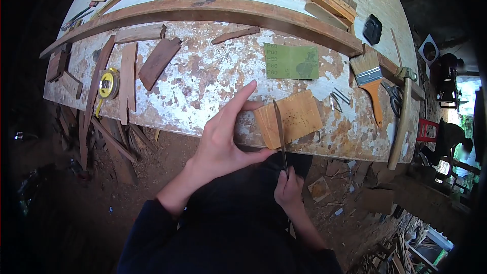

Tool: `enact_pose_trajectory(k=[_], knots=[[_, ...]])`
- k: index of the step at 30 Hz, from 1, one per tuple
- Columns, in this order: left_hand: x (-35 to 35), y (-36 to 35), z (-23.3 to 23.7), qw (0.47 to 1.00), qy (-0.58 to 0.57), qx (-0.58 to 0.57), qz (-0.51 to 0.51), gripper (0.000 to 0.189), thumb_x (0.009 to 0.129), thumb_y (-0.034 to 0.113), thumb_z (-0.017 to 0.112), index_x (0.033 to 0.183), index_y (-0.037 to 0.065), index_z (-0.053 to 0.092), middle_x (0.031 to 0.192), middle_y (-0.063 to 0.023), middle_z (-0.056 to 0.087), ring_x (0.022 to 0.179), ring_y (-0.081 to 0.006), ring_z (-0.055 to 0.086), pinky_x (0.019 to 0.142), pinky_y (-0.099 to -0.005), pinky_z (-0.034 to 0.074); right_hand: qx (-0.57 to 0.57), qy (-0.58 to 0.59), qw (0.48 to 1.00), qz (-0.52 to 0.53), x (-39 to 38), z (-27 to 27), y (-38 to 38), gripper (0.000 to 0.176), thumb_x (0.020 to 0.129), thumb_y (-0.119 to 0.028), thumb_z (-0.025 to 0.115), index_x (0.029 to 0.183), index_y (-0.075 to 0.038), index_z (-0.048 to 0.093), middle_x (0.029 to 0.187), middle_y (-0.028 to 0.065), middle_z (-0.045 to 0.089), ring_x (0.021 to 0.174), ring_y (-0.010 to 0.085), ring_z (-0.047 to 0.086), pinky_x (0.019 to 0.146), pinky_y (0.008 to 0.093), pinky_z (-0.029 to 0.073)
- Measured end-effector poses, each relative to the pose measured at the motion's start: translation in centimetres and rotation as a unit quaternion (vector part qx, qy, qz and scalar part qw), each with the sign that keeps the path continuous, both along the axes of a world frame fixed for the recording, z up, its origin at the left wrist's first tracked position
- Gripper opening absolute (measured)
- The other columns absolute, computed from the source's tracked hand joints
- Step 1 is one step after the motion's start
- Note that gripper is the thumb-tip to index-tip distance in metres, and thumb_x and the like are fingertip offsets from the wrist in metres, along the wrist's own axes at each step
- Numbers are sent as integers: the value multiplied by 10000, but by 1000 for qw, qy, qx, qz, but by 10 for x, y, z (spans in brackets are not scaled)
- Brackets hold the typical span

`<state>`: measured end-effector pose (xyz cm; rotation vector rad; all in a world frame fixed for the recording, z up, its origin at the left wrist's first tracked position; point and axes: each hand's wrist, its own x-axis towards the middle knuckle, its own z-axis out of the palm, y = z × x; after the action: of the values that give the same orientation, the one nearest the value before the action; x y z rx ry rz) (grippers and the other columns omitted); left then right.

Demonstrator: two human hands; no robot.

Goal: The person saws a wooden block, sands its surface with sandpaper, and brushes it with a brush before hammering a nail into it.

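A light wooden block [299, 118] with small dark specks lies at the near edge of the paint-worn bench. My left hand [221, 134] is at its left end, thumb at the near corner and the other fingers at the far side, gripping it. My right hand [289, 189] is closed round the near end of a thin, dark flat tool [280, 129], whose blade crosses the block's top near its left end. Beyond the block lies a green sheet of sandpaper [291, 62] marked P60 or P80; the print is blurred.
A long wooden beam [213, 6] spans the bench behind. Wood scraps [159, 63] and a yellow tape measure [108, 84] lie left. Nails [339, 98], a brush [373, 89], scissors [394, 99] and a hammer [401, 127] lie right. A person [451, 139] is far right.
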<state>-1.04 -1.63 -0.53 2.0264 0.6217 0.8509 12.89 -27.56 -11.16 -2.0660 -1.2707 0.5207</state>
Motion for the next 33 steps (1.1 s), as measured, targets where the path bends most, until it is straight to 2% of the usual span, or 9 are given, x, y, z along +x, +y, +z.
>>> enact_pose_trajectory(k=[4, 6, 7, 11, 16, 20, 25, 28, 33], knots=[[4, 0, -3, 1000, -12, 6, -2, 1283, 651, 191, 1078, 1700, -37, 374, 1302, -195, 774, 1276, -308, 750, 1240, -488, 505, 6, -4, 1000, 3, 2, -7, -4, 119, 1032, -89, 644, 1082, 18, 660, 825, 220, 736, 737, 448, 750, 679, 540, 576], [0, -2, -1, 1000, 7, 1, 0, 1287, 655, 192, 1076, 1703, -35, 365, 1301, -201, 774, 1277, -309, 751, 1249, -501, 500, -22, 39, 999, -5, -4, 29, 11, 121, 1035, -91, 643, 1087, 17, 661, 833, 219, 739, 741, 450, 749, 684, 548, 571], [2, -2, -2, 1000, -19, 7, 4, 1274, 654, 145, 1068, 1720, 13, 383, 1274, -197, 755, 1206, -331, 767, 1053, -426, 616, -29, 58, 998, -9, -5, 44, 23, 121, 1036, -91, 642, 1090, 16, 661, 837, 218, 740, 742, 452, 748, 687, 552, 569], [3, 1, -5, 999, -41, 2, -3, 1290, 652, 142, 1067, 1729, 13, 369, 1276, -198, 755, 1198, -330, 769, 1041, -422, 620, -20, -2, 1000, 17, 1, -22, -19, 119, 1043, -95, 638, 1098, 9, 655, 830, 206, 735, 749, 444, 747, 705, 544, 562], [3, -2, -1, 1000, -26, -7, 3, 1294, 650, 141, 1068, 1731, 14, 368, 1288, -197, 758, 1190, -333, 770, 1048, -420, 619, -58, 55, 997, 1, 2, 49, 20, 112, 1039, -87, 637, 1110, -2, 656, 844, 198, 742, 769, 431, 754, 731, 525, 562], [5, 2, -4, 999, -44, 20, -3, 1285, 642, 144, 1068, 1723, 11, 385, 1296, -197, 757, 1186, -339, 767, 1037, -422, 621, -20, 4, 999, 25, 10, -17, -16, 120, 1034, -76, 639, 1117, 8, 656, 845, 216, 731, 761, 453, 744, 715, 539, 562], [3, 0, -1, 1000, -20, 8, -4, 1265, 659, 145, 1058, 1722, 9, 385, 1307, -199, 756, 1172, -338, 771, 1023, -410, 625, -12, 54, 998, 3, -7, 36, 17, 131, 1028, -78, 647, 1120, 15, 660, 846, 231, 726, 770, 468, 743, 712, 545, 564], [4, 1, -3, 999, -37, 11, -10, 1269, 654, 143, 1058, 1720, 3, 385, 1331, -204, 750, 1198, -340, 768, 1029, -413, 624, -23, 53, 998, 23, 5, -29, -23, 129, 1028, -80, 649, 1116, 13, 663, 838, 225, 719, 771, 473, 737, 721, 541, 566], [1, 0, -6, 1000, -20, 13, -11, 1259, 650, 146, 1062, 1709, -6, 398, 1380, -213, 732, 1241, -344, 758, 1054, -424, 615, -10, 47, 999, 21, 5, 20, 13, 125, 1031, -75, 639, 1105, 22, 665, 821, 230, 711, 757, 470, 739, 703, 540, 570]])
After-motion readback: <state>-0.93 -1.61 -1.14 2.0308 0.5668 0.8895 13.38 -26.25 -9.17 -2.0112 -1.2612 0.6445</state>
